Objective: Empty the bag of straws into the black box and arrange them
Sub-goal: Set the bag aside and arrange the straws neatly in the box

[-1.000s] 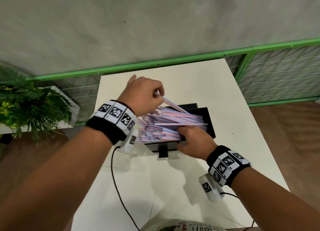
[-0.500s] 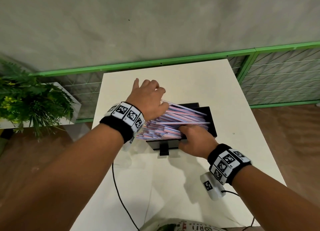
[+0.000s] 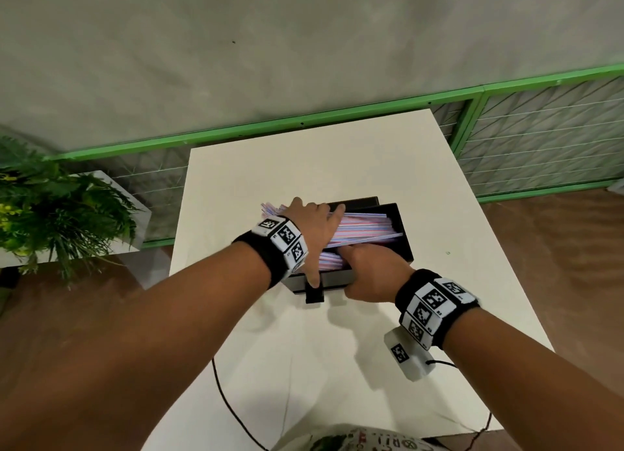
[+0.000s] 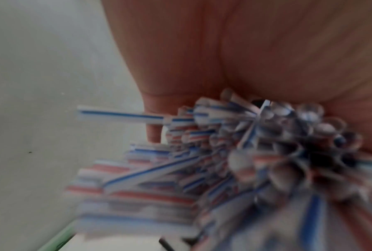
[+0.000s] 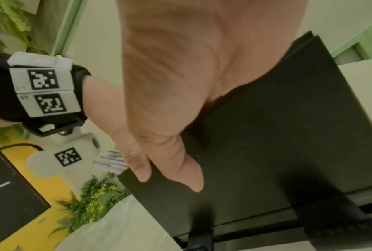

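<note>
While left hand presses flat on straws, right hand grips black box.

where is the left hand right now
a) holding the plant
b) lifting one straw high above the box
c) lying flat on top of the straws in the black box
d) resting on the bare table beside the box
c: in the head view the left hand lies with fingers stretched out across the striped straws that fill the black box.
</note>
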The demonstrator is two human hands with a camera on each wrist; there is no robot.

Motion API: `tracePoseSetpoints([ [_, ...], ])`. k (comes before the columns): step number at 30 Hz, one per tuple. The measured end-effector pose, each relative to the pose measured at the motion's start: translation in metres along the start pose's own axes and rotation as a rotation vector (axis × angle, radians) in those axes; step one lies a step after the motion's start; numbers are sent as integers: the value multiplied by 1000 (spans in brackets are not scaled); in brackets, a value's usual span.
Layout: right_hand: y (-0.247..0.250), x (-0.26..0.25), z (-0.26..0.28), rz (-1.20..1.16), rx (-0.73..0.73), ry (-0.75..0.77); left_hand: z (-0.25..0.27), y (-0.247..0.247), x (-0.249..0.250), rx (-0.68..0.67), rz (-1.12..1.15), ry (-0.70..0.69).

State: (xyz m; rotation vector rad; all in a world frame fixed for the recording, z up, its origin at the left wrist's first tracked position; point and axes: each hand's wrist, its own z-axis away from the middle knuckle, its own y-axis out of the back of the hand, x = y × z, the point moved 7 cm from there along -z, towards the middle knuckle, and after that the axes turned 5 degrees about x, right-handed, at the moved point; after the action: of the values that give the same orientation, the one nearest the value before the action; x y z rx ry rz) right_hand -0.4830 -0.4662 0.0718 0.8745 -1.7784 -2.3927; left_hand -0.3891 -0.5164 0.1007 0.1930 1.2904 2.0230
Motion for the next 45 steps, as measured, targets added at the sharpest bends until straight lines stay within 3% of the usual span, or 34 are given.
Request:
tracePoseSetpoints([
  [9,-3,1,-18,-76,-135,-115,1,-1,-3,17,32,-7],
  [26,-6,10,-28,-120,-177,-242,-3,1,-12,69,91,-21],
  [36,-6,6,-32,-154,-207,-202,-4,0,-14,75,98,-28],
  [45,-7,10,-34,-140,-320,-253,0,-1,-14,99,96,-20],
])
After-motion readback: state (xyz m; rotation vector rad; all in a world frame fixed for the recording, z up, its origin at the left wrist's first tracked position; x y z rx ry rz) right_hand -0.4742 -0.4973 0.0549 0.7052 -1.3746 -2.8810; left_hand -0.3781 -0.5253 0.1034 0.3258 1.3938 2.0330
